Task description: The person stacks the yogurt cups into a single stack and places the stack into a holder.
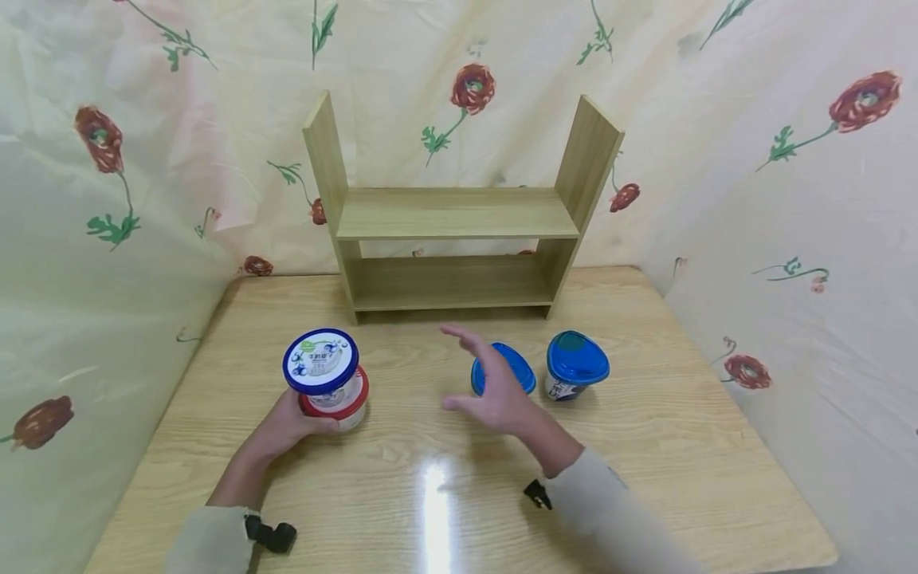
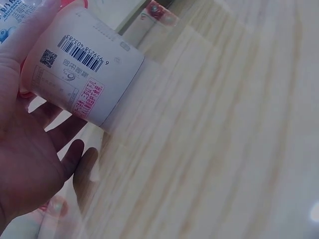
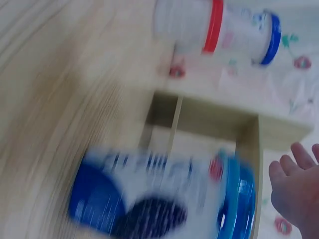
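Head: your left hand (image 1: 290, 424) grips the red-lidded tub (image 1: 355, 409); tilting could topple the white-topped tub (image 1: 320, 363) above those fingers. Your spread right hand (image 1: 496, 399) could bump the nearer blue-lidded tub (image 1: 518, 368) beside its fingers. Left wrist: gripping near the rim risks slipping. Right wrist: contact unclear.

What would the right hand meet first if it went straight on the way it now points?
Probably the shelf ahead, though how high the right hand is makes this hard to judge.

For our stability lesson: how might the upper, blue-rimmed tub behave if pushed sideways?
The blue-rimmed tub may slide or topple, since it stands on the red-lidded tub. Being round, it would probably roll once on its side.
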`<action>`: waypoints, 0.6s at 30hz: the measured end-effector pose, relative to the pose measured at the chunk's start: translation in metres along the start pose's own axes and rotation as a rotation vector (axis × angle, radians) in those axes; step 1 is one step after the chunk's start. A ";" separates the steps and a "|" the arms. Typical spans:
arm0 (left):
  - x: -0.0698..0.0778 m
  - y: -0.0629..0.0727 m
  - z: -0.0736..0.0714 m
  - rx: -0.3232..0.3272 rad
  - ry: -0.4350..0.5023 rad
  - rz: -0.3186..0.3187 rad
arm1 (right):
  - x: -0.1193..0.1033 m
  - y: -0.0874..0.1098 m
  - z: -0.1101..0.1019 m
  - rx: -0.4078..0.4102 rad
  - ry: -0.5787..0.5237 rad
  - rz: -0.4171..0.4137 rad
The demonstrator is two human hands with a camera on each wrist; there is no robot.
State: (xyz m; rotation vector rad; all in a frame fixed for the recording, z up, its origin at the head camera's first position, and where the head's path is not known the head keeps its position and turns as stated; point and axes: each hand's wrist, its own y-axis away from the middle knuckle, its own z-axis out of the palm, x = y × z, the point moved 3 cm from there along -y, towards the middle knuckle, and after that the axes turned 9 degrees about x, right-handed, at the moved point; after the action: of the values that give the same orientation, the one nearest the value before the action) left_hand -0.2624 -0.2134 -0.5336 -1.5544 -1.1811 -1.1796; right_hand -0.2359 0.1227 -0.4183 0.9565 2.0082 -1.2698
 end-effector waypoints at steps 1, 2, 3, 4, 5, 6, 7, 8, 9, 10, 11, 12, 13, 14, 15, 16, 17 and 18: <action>0.000 0.000 0.000 0.001 0.002 0.004 | 0.004 0.003 -0.008 0.001 0.013 -0.001; 0.001 0.000 -0.001 0.000 0.006 0.007 | 0.007 0.005 -0.016 0.002 0.028 0.001; 0.002 0.000 -0.001 -0.002 0.008 0.013 | 0.010 0.008 -0.023 0.009 0.050 0.020; 0.002 0.000 -0.001 -0.003 0.008 0.014 | 0.014 0.011 -0.028 0.015 0.066 0.039; 0.003 0.001 -0.002 -0.005 0.009 0.015 | 0.017 0.014 -0.033 0.021 0.078 0.066; 0.003 0.001 -0.002 -0.006 0.013 0.016 | 0.020 0.017 -0.037 0.029 0.094 0.085; 0.003 0.002 -0.002 -0.006 0.012 0.011 | 0.022 0.020 -0.041 0.034 0.112 0.101; 0.003 0.002 -0.002 -0.008 0.012 0.009 | 0.025 0.023 -0.044 0.041 0.129 0.116; 0.003 0.002 -0.002 -0.009 0.011 0.006 | 0.028 0.025 -0.047 0.049 0.143 0.125; 0.003 0.002 -0.002 -0.009 0.013 0.001 | 0.031 0.027 -0.050 0.057 0.155 0.129; 0.003 0.002 -0.002 -0.010 0.016 0.001 | 0.034 0.028 -0.052 0.067 0.164 0.130; 0.003 0.001 -0.001 -0.010 0.017 0.001 | 0.036 0.030 -0.055 0.078 0.175 0.132; 0.002 0.001 -0.001 -0.010 0.017 0.001 | 0.039 0.030 -0.057 0.084 0.183 0.138; 0.002 0.001 -0.001 -0.009 0.017 0.000 | 0.040 0.031 -0.058 0.092 0.186 0.146; 0.002 0.000 -0.001 -0.009 0.017 0.000 | 0.042 0.031 -0.060 0.096 0.191 0.153; 0.002 0.000 -0.001 -0.008 0.013 -0.001 | 0.044 0.031 -0.060 0.095 0.193 0.164; 0.001 0.001 0.000 -0.006 0.009 -0.004 | 0.046 0.032 -0.060 0.091 0.198 0.180; 0.001 0.001 0.000 -0.004 0.006 -0.009 | 0.049 0.032 -0.060 0.082 0.206 0.193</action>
State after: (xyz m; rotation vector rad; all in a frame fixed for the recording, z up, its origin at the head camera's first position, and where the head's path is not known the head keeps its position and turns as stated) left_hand -0.2615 -0.2136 -0.5331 -1.5485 -1.1837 -1.1923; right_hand -0.2437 0.2006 -0.4490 1.3345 1.9701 -1.1961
